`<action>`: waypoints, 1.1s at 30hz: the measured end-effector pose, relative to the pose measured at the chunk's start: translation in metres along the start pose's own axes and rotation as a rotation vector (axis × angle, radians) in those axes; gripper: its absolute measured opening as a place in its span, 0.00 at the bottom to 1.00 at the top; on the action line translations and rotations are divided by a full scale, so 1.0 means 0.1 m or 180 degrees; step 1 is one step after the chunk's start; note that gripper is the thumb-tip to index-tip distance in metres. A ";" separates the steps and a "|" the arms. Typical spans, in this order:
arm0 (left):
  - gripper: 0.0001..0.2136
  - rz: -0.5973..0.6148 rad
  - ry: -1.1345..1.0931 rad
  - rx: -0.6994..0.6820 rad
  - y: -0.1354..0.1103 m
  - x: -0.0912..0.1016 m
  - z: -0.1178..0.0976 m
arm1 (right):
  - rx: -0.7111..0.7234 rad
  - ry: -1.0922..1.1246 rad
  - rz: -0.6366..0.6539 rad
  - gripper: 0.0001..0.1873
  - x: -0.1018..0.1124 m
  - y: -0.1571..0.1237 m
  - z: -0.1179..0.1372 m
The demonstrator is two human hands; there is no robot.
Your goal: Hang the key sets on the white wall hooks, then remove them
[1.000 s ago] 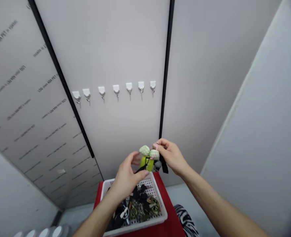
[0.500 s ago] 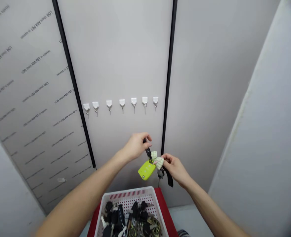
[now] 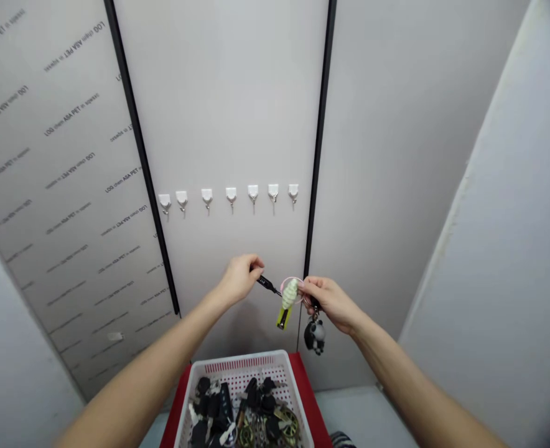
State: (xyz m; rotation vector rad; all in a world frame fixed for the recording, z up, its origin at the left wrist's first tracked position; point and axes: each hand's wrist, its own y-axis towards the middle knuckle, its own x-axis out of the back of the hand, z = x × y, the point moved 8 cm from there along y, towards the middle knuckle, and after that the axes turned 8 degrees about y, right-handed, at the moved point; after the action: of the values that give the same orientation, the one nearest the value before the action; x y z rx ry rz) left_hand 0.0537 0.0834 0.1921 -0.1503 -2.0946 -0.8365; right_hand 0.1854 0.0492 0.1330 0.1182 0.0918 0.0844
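My left hand (image 3: 243, 277) pinches the end of a black key strap (image 3: 268, 284) with small pale lettering. The strap runs right to a yellow-green car key (image 3: 283, 317), seen nearly edge-on. A pale green checked bow (image 3: 290, 294) on a pink band (image 3: 285, 284) sits over the key's top. My right hand (image 3: 326, 300) is closed on the pink band beside the bow. From that hand hangs a black and grey panda-like charm (image 3: 315, 336). How the charm joins the rest is hidden by the fingers.
Below the hands, a white plastic basket (image 3: 243, 361) holds many keys (image 3: 237, 414) on a red stand (image 3: 307, 398). Several white adhesive hooks (image 3: 231, 195) line the grey wall panel (image 3: 228, 93). Black strips (image 3: 320, 124) edge that panel.
My left hand has moved left, drawing the strap toward level. The key has turned from face-on to edge-on. The charm now hangs in plain sight under my right hand, and the pink band shows more.
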 end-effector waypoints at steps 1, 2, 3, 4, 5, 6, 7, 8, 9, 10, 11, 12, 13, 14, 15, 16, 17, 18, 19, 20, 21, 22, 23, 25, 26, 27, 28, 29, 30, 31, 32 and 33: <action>0.05 -0.0157 -0.0015 -0.0028 -0.05 0.00 0.00 | -0.0072 0.0115 0.0021 0.13 -0.02 0.00 -0.02; 0.05 -0.0267 -0.0053 -0.0082 -0.10 -0.02 -0.02 | -0.0135 0.0207 0.0027 0.13 -0.05 0.01 -0.04; 0.05 -0.0341 -0.0105 -0.0148 -0.16 -0.03 -0.05 | -0.0190 0.0278 0.0022 0.13 -0.07 0.01 -0.06; 0.05 -0.0399 -0.0165 -0.0212 -0.22 -0.05 -0.08 | -0.0236 0.0335 0.0008 0.13 -0.08 0.02 -0.09; 0.05 -0.0473 -0.0226 -0.0249 -0.29 -0.06 -0.12 | -0.0274 0.0390 -0.0014 0.13 -0.09 0.02 -0.11; 0.05 -0.0578 -0.0290 -0.0248 -0.35 -0.06 -0.14 | -0.0306 0.0455 -0.0042 0.12 -0.10 0.03 -0.12; 0.05 -0.0685 -0.0366 -0.0206 -0.41 -0.06 -0.15 | -0.0333 0.0538 -0.0082 0.12 -0.11 0.04 -0.14; 0.06 -0.0723 -0.0471 -0.0141 -0.46 -0.08 -0.15 | -0.0355 0.0637 -0.0130 0.11 -0.11 0.05 -0.15; 0.06 -0.0648 -0.0617 -0.0058 -0.50 -0.13 -0.14 | -0.0366 0.0748 -0.0189 0.10 -0.11 0.06 -0.16; 0.06 -0.0455 -0.0789 0.0032 -0.53 -0.22 -0.12 | -0.0362 0.0874 -0.0248 0.09 -0.12 0.07 -0.16; 0.08 -0.0203 -0.0965 0.0128 -0.55 -0.34 -0.11 | -0.0342 0.1009 -0.0292 0.08 -0.12 0.08 -0.16; 0.09 0.0031 -0.1130 0.0231 -0.57 -0.45 -0.09 | -0.0310 0.1147 -0.0321 0.07 -0.13 0.09 -0.15; 0.11 0.0187 -0.1296 0.0347 -0.58 -0.55 -0.06 | -0.0273 0.1277 -0.0339 0.06 -0.15 0.10 -0.14; 0.13 0.0260 -0.1489 0.0483 -0.58 -0.63 -0.01 | -0.0237 0.1401 -0.0344 0.06 -0.16 0.11 -0.13; 0.13 0.0280 -0.1731 0.0633 -0.57 -0.68 0.04 | -0.0207 0.1508 -0.0343 0.06 -0.17 0.12 -0.12; 0.14 0.0281 -0.2028 0.0795 -0.56 -0.73 0.09 | -0.0179 0.1599 -0.0351 0.06 -0.18 0.12 -0.12; 0.14 0.0289 -0.2366 0.0971 -0.55 -0.77 0.14 | -0.0145 0.1679 -0.0376 0.06 -0.18 0.13 -0.12; 0.16 0.0324 -0.2713 0.1164 -0.55 -0.82 0.18 | -0.0102 0.1756 -0.0414 0.06 -0.17 0.13 -0.12; 0.18 0.0373 -0.3038 0.1362 -0.56 -0.87 0.22 | -0.0053 0.1828 -0.0454 0.06 -0.16 0.14 -0.11; 0.20 0.0432 -0.3313 0.1535 -0.58 -0.92 0.24 | 0.0010 0.1897 -0.0509 0.06 -0.15 0.14 -0.11; 0.22 0.0477 -0.3539 0.1661 -0.60 -0.97 0.24 | 0.0076 0.1962 -0.0571 0.07 -0.14 0.14 -0.11; 0.21 0.0516 -0.3724 0.1736 -0.62 -1.01 0.24 | 0.0146 0.2027 -0.0634 0.07 -0.12 0.15 -0.10; 0.20 0.0530 -0.3871 0.1768 -0.64 -1.04 0.24 | 0.0215 0.2087 -0.0701 0.07 -0.11 0.15 -0.09; 0.17 0.0398 -0.4005 0.1809 -0.66 -1.05 0.28 | 0.0357 0.2193 -0.0849 0.07 -0.06 0.17 -0.08; 0.17 0.0258 -0.4005 0.1857 -0.66 -1.03 0.32 | 0.0418 0.2237 -0.0925 0.07 -0.03 0.17 -0.08; 0.17 0.0097 -0.3973 0.1923 -0.66 -0.99 0.38 | 0.0459 0.2268 -0.0988 0.07 0.00 0.18 -0.08; 0.17 -0.0049 -0.3909 0.1975 -0.64 -0.93 0.44 | 0.0481 0.2289 -0.1044 0.07 0.04 0.19 -0.10; 0.17 -0.0180 -0.3812 0.1989 -0.61 -0.85 0.49 | 0.0474 0.2296 -0.1078 0.07 0.07 0.20 -0.12; 0.17 -0.0288 -0.3684 0.1954 -0.55 -0.75 0.52 | 0.0427 0.2281 -0.1087 0.07 0.09 0.20 -0.17; 0.16 -0.0380 -0.3533 0.1866 -0.48 -0.64 0.54 | 0.0328 0.2234 -0.1069 0.07 0.11 0.21 -0.22; 0.15 -0.0451 -0.3361 0.1736 -0.39 -0.53 0.53 | 0.0176 0.2150 -0.1023 0.07 0.10 0.22 -0.30; 0.13 -0.0485 -0.3168 0.1576 -0.29 -0.42 0.50 | -0.0020 0.2029 -0.0940 0.07 0.08 0.22 -0.38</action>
State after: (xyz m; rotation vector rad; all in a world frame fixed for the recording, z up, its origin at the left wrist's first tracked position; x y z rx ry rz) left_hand 0.0351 0.0998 0.1255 -0.1560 -3.2141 -0.2880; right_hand 0.1884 0.0760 0.0977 0.0668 0.7432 -0.1764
